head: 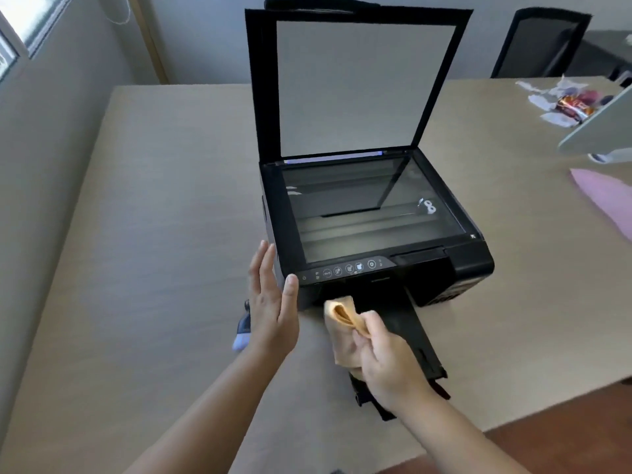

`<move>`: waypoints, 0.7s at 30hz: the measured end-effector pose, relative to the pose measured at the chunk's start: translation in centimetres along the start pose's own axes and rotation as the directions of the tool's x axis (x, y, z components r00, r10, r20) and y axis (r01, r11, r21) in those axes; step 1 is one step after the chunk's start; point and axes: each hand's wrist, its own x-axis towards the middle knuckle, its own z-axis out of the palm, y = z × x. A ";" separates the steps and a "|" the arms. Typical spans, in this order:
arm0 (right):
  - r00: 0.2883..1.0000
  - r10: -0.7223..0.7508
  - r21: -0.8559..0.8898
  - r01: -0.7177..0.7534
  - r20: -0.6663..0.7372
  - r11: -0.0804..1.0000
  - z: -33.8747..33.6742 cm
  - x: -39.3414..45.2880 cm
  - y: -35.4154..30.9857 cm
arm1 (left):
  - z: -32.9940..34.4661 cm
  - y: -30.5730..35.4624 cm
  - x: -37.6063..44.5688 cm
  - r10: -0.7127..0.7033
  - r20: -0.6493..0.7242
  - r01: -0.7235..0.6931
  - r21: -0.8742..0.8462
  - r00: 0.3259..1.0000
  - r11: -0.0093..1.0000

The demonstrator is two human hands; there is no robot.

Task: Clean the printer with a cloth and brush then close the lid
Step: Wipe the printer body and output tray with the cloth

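The left hand (272,302) is spread flat, fingers straight and together, its thumb resting against the front left corner of the black printer (376,230); it holds nothing. Just behind that wrist a small blurred object (242,331) with a pale blue end lies on the table; I cannot tell whether it is the brush. The right hand (386,360) is pinched closed around a folded tan cloth (342,318), whose soft rolled edge touches the printer's front just below the control panel, beside the extended dark output tray (413,333). The printer sits mid-table, its lid (355,80) raised nearly upright, showing a pale inner pad above the glossy scanner glass (372,206).

The table (154,217) is wide, matte and beige with a faint grain, and reddish floor shows at its near right edge. Grey walls and a window (20,29) are at the left. Farther right stand a dark mesh chair (537,42), crumpled wrappers (564,100) and a pink cloth (608,196).
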 end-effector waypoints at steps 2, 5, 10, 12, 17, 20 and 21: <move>0.944 0.310 0.286 -0.268 -0.111 0.920 -1.8 -1.3 2.7 | 0.9 -0.5 -2.1 -0.089 -0.031 0.086 -0.071 0.996 0.994; 0.767 0.622 0.677 -0.376 -0.155 0.632 -4.9 -2.4 5.2 | 2.5 -1.2 -4.7 -0.314 -0.040 0.299 -0.207 0.949 0.932; 0.754 0.574 0.567 -0.333 -0.320 0.754 -7.5 -2.7 6.9 | 4.6 -1.2 -8.0 -0.580 0.164 0.601 -0.279 0.798 0.749; 0.853 0.390 0.267 -0.308 -0.347 0.913 -6.8 -2.1 7.7 | 5.6 -0.5 -8.3 -0.669 0.345 0.753 -0.269 0.658 0.601; 0.997 0.049 -0.409 -0.019 0.062 0.912 -2.0 -0.3 12.1 | 7.1 0.4 -9.2 -0.694 0.553 0.888 -0.287 0.461 0.360; 0.966 -0.036 -0.412 0.144 0.258 0.900 0.5 0.4 11.3 | 7.6 -0.3 -9.8 -0.733 0.501 0.885 -0.322 0.461 0.337; 0.937 -0.069 -0.388 0.208 0.343 0.898 1.1 0.6 10.7 | 7.8 -0.5 -10.1 -0.739 0.494 0.885 -0.336 0.458 0.323</move>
